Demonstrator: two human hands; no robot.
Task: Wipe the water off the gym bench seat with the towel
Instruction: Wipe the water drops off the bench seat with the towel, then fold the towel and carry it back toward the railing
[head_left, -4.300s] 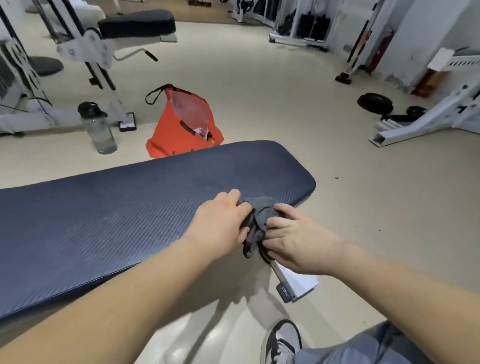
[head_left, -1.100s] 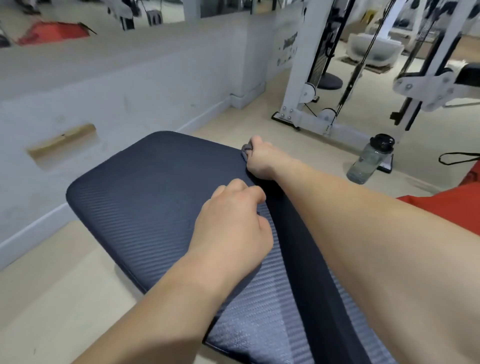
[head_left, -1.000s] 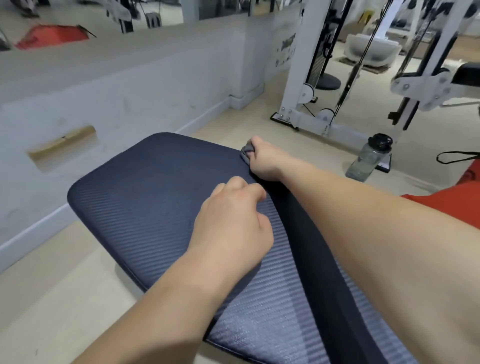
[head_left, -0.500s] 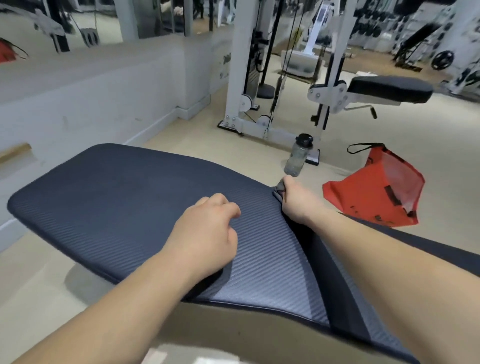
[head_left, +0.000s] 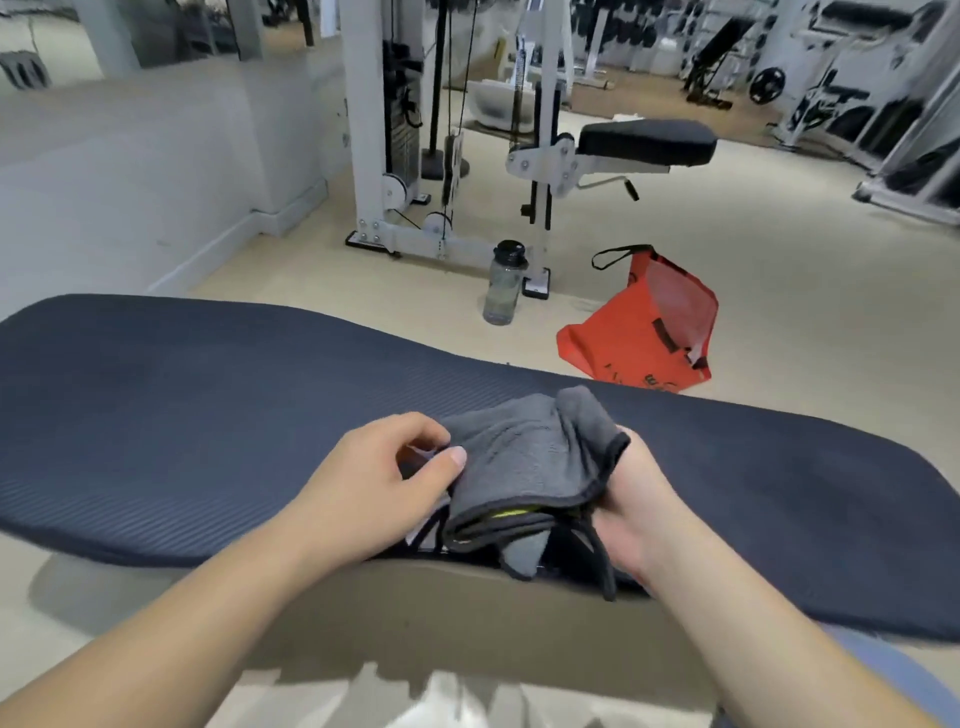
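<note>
The grey, fluffy microfibre towel with dark stitched edging sits bunched and loosely folded over the near edge of the bench seat, with a sliver of yellow-green showing between its layers and a corner hanging down past the edge. Both hands have hold of it. The left hand pinches the towel's left side between thumb and curled fingers. The right hand grasps the right side, its fingers tucked under the cloth and mostly hidden. Whether the towel's underside actually touches the seat cannot be told from this angle.

The long, dark navy padded gym bench seat with a fine ribbed texture runs across the whole view from left to right.

Beyond it, on the beige floor, a clear plastic water bottle with a black lid stands upright just beside the base of a white cable machine. An orange fabric bag with a black strap slumps on the floor to the right of the bottle. A black padded seat on a white frame stands behind them
</note>
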